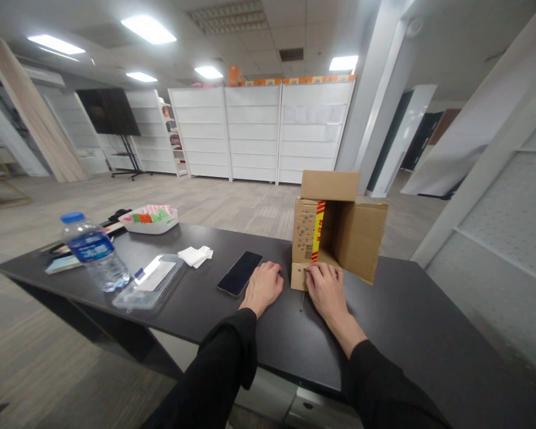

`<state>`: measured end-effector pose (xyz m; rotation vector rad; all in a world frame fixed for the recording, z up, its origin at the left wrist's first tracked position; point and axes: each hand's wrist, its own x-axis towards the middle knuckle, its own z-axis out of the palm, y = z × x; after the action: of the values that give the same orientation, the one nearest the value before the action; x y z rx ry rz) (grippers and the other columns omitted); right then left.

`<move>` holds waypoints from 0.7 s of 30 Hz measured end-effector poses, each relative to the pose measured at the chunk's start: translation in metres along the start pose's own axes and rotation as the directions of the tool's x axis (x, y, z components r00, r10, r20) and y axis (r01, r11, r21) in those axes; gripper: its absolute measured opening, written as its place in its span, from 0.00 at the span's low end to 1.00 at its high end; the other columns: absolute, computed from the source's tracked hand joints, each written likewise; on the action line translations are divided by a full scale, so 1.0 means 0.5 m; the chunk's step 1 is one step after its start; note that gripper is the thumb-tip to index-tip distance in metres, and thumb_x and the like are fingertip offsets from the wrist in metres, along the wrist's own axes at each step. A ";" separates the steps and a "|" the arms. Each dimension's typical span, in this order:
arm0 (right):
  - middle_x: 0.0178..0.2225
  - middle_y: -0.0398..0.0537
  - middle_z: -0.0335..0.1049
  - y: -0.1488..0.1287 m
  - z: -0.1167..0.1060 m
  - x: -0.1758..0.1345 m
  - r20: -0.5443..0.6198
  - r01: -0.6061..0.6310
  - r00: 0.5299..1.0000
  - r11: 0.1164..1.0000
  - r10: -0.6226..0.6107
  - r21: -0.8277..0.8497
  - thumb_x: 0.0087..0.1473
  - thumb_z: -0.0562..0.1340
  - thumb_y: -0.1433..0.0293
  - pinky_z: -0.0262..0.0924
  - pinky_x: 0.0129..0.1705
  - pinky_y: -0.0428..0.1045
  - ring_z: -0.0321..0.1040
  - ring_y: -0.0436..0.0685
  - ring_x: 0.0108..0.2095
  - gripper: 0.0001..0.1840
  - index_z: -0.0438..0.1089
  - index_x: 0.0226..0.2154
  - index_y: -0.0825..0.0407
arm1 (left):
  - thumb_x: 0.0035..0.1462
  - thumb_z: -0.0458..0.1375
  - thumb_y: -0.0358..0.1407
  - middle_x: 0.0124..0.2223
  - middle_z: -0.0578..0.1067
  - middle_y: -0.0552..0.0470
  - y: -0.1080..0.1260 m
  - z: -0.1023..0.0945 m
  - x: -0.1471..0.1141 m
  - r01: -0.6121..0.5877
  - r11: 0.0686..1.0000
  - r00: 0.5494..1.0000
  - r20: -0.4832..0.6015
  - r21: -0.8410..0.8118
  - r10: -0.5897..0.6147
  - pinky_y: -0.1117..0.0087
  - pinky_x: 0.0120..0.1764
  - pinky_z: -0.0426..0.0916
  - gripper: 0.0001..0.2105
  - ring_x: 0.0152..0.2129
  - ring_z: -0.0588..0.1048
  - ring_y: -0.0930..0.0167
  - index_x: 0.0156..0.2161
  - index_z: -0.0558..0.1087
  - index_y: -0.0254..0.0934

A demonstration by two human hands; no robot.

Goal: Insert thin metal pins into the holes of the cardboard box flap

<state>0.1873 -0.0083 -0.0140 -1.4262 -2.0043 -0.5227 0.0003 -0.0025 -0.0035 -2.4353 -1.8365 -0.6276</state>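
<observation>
A cardboard box [302, 235] stands on the dark table with its opening toward me and its flaps spread. My right hand [328, 292] is at the box's lower front flap [298, 276], fingers bent over it; the fingertips are partly hidden. A thin metal rod [302, 301] shows just below that flap, left of the hand; its kind is unclear. Palm down on the table, my left hand [264, 287] rests between the box and a dark smartphone [240, 274], its fingers loosely curved with nothing visible in them.
On the left are a water bottle [96, 253], a clear plastic case [152, 283], folded white tissue [195, 256] and a white basket [154, 225] of colourful packets. The table's near edge [295, 376] runs under my forearms. White shelving [252, 134] stands beyond.
</observation>
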 end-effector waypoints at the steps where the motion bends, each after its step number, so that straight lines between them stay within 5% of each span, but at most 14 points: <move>1: 0.40 0.51 0.71 -0.001 0.000 0.000 -0.002 -0.001 1.000 1.000 0.001 0.001 0.61 0.54 0.70 0.46 0.48 0.54 0.61 0.59 0.42 0.09 0.70 0.39 0.51 | 0.59 0.48 0.32 0.43 0.73 0.49 0.000 0.001 0.000 -0.001 1.000 1.000 -0.003 0.003 0.001 0.67 0.46 0.62 0.11 0.42 0.70 0.67 0.43 0.71 0.39; 21: 0.38 0.54 0.69 -0.024 0.001 0.017 0.119 -0.126 0.982 0.975 0.150 -0.184 0.62 0.53 0.68 0.45 0.43 0.54 0.57 0.62 0.41 0.10 0.68 0.38 0.54 | 0.59 0.48 0.32 0.43 0.73 0.49 -0.001 0.001 0.000 -0.013 1.000 1.000 -0.010 0.000 0.013 0.67 0.46 0.63 0.11 0.42 0.70 0.67 0.42 0.71 0.39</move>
<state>0.1742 -0.0061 -0.0080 -1.7350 -1.9814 -0.5686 0.0001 -0.0025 -0.0040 -2.4372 -1.8158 -0.6386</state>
